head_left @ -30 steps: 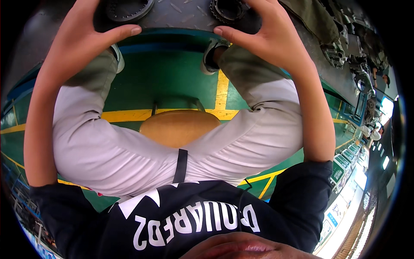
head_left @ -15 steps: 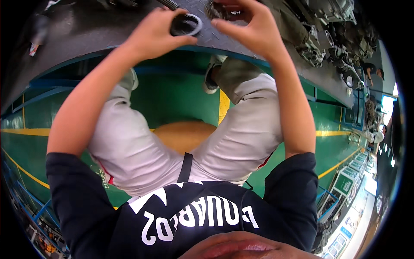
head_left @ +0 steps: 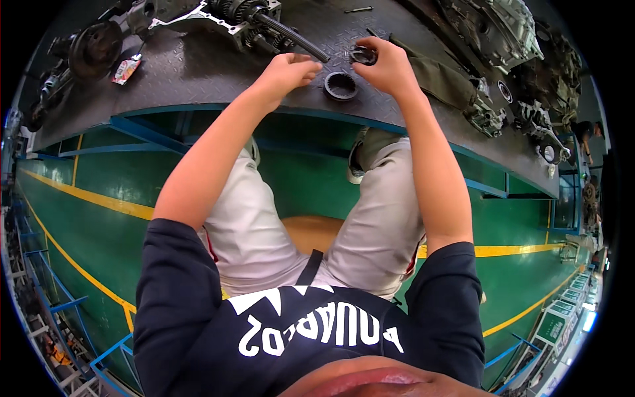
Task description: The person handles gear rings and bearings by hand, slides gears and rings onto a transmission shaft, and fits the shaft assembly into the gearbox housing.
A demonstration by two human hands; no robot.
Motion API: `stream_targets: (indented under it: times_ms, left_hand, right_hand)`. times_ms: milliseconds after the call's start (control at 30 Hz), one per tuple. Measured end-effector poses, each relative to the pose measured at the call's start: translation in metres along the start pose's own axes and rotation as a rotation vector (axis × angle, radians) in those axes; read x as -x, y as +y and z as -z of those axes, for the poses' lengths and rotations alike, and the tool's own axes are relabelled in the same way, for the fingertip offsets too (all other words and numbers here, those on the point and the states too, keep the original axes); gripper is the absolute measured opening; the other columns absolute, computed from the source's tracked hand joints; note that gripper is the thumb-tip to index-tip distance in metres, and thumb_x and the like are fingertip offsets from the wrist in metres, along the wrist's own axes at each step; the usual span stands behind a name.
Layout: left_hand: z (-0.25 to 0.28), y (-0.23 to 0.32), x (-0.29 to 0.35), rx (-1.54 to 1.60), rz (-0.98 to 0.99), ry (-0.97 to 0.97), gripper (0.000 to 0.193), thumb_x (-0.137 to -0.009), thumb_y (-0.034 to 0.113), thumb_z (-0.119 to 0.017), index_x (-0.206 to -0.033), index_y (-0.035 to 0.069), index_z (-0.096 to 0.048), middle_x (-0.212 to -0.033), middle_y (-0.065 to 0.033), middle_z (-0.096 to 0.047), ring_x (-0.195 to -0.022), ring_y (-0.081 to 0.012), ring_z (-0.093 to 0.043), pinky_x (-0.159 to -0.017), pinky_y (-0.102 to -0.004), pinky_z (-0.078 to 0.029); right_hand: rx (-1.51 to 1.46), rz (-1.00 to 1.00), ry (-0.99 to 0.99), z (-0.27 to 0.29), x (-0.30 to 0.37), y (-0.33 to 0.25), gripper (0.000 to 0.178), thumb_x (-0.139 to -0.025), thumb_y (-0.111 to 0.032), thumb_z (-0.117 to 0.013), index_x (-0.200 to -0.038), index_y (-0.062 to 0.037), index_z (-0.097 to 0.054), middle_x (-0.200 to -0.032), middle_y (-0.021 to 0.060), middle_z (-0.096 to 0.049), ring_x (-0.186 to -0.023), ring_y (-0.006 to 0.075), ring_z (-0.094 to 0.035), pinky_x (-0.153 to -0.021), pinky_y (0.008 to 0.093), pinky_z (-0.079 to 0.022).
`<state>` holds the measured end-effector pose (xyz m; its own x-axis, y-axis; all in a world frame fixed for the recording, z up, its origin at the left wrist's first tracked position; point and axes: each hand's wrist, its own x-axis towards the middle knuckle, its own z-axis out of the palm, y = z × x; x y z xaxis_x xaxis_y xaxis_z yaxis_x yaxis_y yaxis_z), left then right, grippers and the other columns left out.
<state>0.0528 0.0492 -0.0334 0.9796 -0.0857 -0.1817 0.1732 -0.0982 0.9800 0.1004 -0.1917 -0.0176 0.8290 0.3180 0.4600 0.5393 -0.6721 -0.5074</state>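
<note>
My right hand (head_left: 389, 66) grips a small dark metal ring (head_left: 363, 55) between thumb and fingers, just above the bench. Below and left of it, a wider toothed metal ring (head_left: 340, 87) lies flat on the bench, touched by neither hand. My left hand (head_left: 289, 74) holds nothing that I can see; its fingers are apart and point right, close to the free end of a splined gear shaft (head_left: 297, 38). That shaft runs from a cluster of gears (head_left: 239, 12) at the far side.
The dark tread-plate bench (head_left: 192, 79) has a blue frame. Olive cloth (head_left: 433, 79) and metal housings (head_left: 506, 36) lie to the right. At left are a round dark drum part (head_left: 99, 49) and a small colourful packet (head_left: 127, 69). A thin pin (head_left: 358, 9) lies at the back.
My left hand has let go of the wider ring, which now lies on the bench. Both hands stand farther apart from it, and the view has shifted to show more bench.
</note>
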Motion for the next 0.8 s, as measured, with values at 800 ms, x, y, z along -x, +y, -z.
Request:
stream_targets:
  times_ms: [800]
  left_hand:
    - [0.107, 0.014, 0.047, -0.478, -0.477, 0.481, 0.022, -0.089, 0.02, -0.08, -0.095, 0.0, -0.073, -0.085, -0.0081, -0.076, -0.076, -0.0125, -0.07, -0.071, -0.0284, -0.056]
  right_hand:
    - [-0.381, -0.174, -0.13, -0.117, -0.024, -0.118, 0.049, -0.101, -0.038, -0.055, -0.122, 0.0043, -0.066, -0.107, 0.0258, -0.072, -0.103, 0.04, -0.069, -0.092, 0.0438, -0.053]
